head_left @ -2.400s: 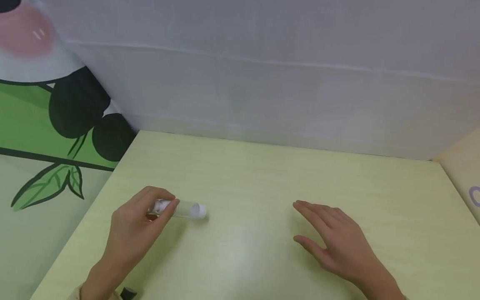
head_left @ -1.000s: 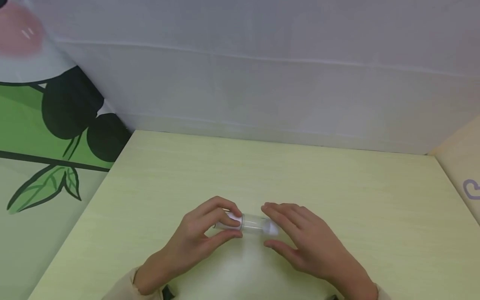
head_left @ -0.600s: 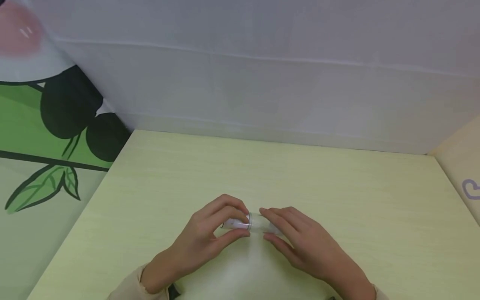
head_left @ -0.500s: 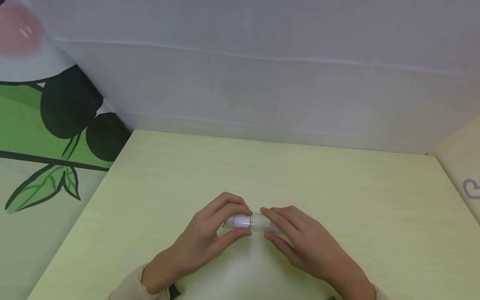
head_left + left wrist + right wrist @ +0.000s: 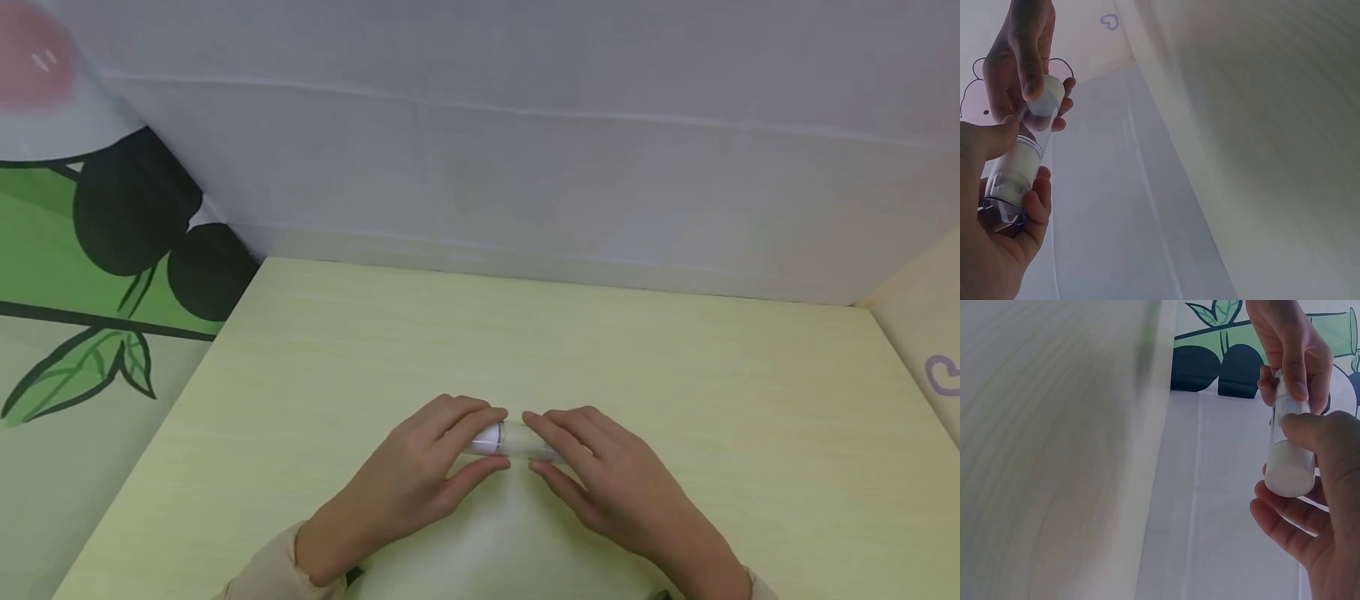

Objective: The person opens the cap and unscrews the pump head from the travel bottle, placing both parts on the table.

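Observation:
Between the two hands a small clear cylindrical bottle (image 5: 516, 439) lies sideways, held above the table. My left hand (image 5: 408, 467) grips its left end, where a clear cap (image 5: 1005, 209) covers a white inner part. Thumb and fingers of my right hand (image 5: 615, 479) hold the opposite end, with the white base (image 5: 1290, 470). In the head view the right fingers hide most of that base. Both wrist views show a thumb on one side of the bottle and curled fingers on the other.
A pale wooden table (image 5: 570, 350) spreads below and beyond the hands. Behind it hangs a whitish cloth (image 5: 525, 183). A printed panel with green and black shapes (image 5: 135, 217) borders the left side, and a panel with a heart outline (image 5: 941, 375) the right.
My left hand has carried the bottle from the left to the middle. My right hand has moved left and taken hold of the base end. The left fingers have shifted over the cap end.

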The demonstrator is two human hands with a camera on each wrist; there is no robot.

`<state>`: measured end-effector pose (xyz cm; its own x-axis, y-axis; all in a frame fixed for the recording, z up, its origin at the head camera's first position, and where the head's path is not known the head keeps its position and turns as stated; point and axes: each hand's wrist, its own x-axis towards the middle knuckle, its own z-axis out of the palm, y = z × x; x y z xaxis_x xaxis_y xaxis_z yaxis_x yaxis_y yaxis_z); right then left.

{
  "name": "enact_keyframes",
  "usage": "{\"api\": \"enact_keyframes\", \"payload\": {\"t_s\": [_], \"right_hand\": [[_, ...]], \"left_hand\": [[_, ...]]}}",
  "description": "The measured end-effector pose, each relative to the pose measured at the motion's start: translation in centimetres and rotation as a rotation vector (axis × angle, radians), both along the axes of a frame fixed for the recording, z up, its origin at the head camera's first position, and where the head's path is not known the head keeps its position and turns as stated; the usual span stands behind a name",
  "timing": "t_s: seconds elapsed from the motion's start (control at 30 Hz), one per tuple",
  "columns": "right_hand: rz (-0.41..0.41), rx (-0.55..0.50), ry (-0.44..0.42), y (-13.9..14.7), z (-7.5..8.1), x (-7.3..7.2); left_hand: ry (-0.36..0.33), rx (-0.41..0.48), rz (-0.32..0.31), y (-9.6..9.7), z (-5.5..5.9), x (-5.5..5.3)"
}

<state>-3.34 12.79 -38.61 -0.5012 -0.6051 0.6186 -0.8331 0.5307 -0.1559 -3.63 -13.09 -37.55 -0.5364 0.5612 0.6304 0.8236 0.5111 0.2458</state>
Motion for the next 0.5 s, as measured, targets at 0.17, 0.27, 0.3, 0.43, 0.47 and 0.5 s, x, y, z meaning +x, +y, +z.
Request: {"api": "enact_keyframes", "payload": {"t_s": [0.17, 0.27, 0.3, 0.43, 0.47, 0.5], "right_hand": [[-0.008, -0.015, 0.009, -0.04, -0.01, -0.13], [-0.018, -0.025, 0.003, -0.03, -0.08, -0.16], [-0.019, -0.027, 0.001, 0.00, -0.11, -0.15], [-0.027, -0.018, -0.027, 0.13, -0.18, -0.15], [-0.027, -0.017, -0.027, 0.18, -0.20, -0.18], [-0.026, -0.017, -0.026, 0.22, -0.21, -0.22]], "left_hand": [[0.027, 0.025, 0.020, 0.31, -0.06, -0.09], [0.021, 0.040, 0.032, 0.53, -0.06, -0.13], [0.020, 0.045, 0.036, 0.59, -0.07, -0.14], [0.015, 0.059, 0.047, 0.85, -0.09, -0.18], [0.011, 0.063, 0.046, 0.90, -0.08, -0.20], [0.007, 0.068, 0.043, 0.94, -0.06, -0.24]]}}
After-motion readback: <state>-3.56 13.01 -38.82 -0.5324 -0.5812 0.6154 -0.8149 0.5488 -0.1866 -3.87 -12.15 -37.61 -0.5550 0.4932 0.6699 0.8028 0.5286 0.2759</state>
